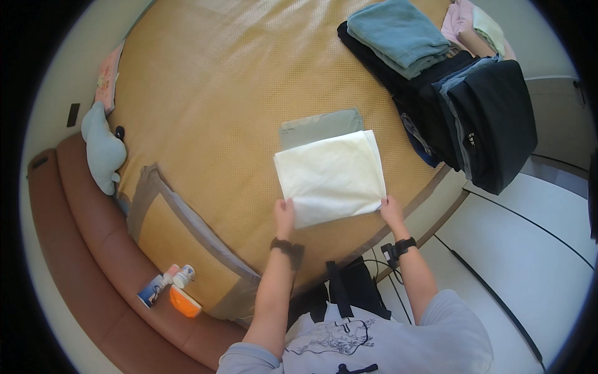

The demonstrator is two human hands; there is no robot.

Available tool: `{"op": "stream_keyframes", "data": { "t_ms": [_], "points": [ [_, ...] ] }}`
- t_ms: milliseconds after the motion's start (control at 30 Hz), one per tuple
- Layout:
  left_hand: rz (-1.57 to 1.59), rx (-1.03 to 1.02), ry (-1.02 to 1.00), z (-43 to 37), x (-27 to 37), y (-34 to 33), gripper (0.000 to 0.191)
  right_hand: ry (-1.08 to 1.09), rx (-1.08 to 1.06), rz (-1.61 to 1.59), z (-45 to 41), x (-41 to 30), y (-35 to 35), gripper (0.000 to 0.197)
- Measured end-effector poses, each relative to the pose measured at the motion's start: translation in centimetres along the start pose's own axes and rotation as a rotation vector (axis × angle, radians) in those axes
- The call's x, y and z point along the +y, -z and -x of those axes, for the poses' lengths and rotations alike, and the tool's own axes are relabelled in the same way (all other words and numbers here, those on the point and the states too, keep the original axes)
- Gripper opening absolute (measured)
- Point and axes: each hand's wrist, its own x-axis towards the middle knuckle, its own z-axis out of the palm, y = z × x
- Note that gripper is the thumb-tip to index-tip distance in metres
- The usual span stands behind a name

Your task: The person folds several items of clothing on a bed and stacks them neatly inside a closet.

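Note:
A folded cream-white cloth (334, 170), roughly rectangular, is stretched between my two hands. My left hand (284, 216) pinches its near left edge, and my right hand (391, 211) grips the near right corner. Small creases run from both grips. Just beyond, a flat grey-green folded piece or pouch (322, 126) with faint writing lies on the woven bed mat (224, 154), its near part covered by the cloth. Whether the cloth rests on the mat or hangs slightly above it is hard to tell.
Dark folded clothes (486, 121) and a blue-green towel (397, 35) are piled at right. A grey plush toy (103, 147) sits at left by the brown padded headboard (93, 224). Nearer stand a white bottle (183, 276), a blue container (151, 291) and an orange-and-white pack (185, 302).

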Motion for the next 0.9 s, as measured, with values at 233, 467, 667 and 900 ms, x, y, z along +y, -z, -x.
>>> {"op": "stream_keyframes", "data": {
  "t_ms": [233, 467, 667, 900],
  "points": [
    [0.187, -0.074, 0.062, -1.0, 3.5, -1.2, 0.030, 0.088, 0.105, -0.356, -3.6, -2.5, 1.1, 0.042],
    [0.022, 0.000, -0.001, -1.5, 2.8, -3.0, 0.039, 0.084, 0.171, -0.280, -5.6, -6.8, 1.1, 0.056],
    [0.055, 0.050, -0.129, -1.7, 1.5, -2.6, 0.037, 0.068, 0.071, -0.365, -5.8, -5.9, 0.5, 0.052],
    [-0.059, 0.033, -0.180, 0.7, 2.0, -1.7, 0.035, 0.114, 0.152, -0.492, -3.5, -4.1, -1.1, 0.046]
  ]
}}
